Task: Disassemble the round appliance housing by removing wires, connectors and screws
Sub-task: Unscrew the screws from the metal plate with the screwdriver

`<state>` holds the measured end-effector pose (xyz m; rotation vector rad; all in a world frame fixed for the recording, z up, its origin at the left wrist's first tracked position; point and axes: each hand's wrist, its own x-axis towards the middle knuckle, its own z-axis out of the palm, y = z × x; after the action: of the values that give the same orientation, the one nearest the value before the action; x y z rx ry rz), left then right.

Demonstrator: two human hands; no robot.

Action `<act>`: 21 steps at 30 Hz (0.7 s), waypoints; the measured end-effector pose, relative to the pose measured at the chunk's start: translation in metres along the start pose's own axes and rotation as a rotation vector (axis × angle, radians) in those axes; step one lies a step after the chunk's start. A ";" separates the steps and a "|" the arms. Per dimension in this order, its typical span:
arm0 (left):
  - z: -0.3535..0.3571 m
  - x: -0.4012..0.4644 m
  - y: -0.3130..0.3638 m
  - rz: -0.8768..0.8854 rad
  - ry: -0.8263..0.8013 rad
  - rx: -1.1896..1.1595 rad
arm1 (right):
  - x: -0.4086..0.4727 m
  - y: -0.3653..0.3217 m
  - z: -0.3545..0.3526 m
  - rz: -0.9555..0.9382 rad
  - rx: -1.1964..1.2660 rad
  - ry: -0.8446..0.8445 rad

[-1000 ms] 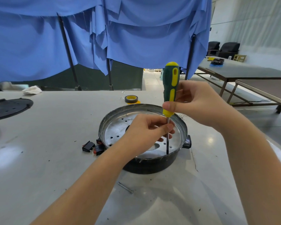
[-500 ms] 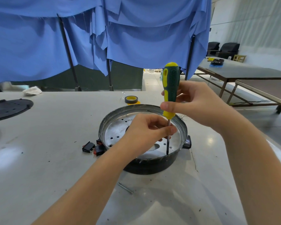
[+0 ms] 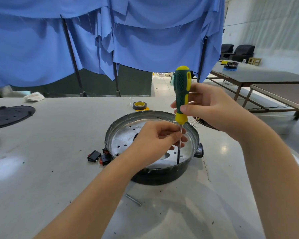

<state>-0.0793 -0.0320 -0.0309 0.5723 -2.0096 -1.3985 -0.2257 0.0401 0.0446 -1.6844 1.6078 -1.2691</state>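
Both hands work one tool over the round appliance housing (image 3: 152, 173), which sits on the tabletop (image 3: 47, 178) directly in front of the person. Left hand (image 3: 155, 142) reaches in over the near rim and pinches the bare shank of the screwdriver (image 3: 182, 95) between thumb and fingertips, apparently to steady the tip and keep it from skating off. Right hand (image 3: 209, 107) grips the green-and-yellow handle low down, fingers curled round it, thumb across the front. Tool stands close to upright; its tip meets the perforated metal plate (image 3: 126, 137) inside the housing, close to the near-right wall. Judgement: a screw is being driven out there, though the screw head itself is too small to make out.

Near edge: one long loose screw (image 3: 133, 199) lies on the tabletop in front of the housing, apart from it. Just beside the housing's left wall sit two black rocker switches (image 3: 98, 156) with red parts, off the unit. A black knob-like stub (image 3: 199, 151) projects from the housing's right wall. Frayed wire strands (image 3: 194, 122) show at the far-right rim, partly hidden behind the right hand.

Obstructions: the left forearm crosses the near rim and hides part of the plate; the deep wall leaves little room to tilt the shank.

Farther back: a roll of tape (image 3: 139, 105) beyond the far rim, a black round perforated cover (image 3: 10, 114) at far left, a crumpled cloth (image 3: 34, 97), then blue drapes (image 3: 145, 35).
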 end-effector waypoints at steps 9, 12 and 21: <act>0.001 0.001 -0.001 0.004 0.014 0.028 | 0.001 0.002 0.003 -0.047 -0.158 0.141; 0.001 0.001 -0.001 0.026 0.018 0.029 | 0.001 0.004 0.000 -0.058 -0.143 0.137; 0.000 0.000 -0.001 0.057 0.051 0.017 | -0.002 0.001 -0.001 -0.084 -0.003 0.030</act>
<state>-0.0798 -0.0322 -0.0314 0.5486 -1.9838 -1.3221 -0.2275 0.0419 0.0435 -1.7598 1.5716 -1.3393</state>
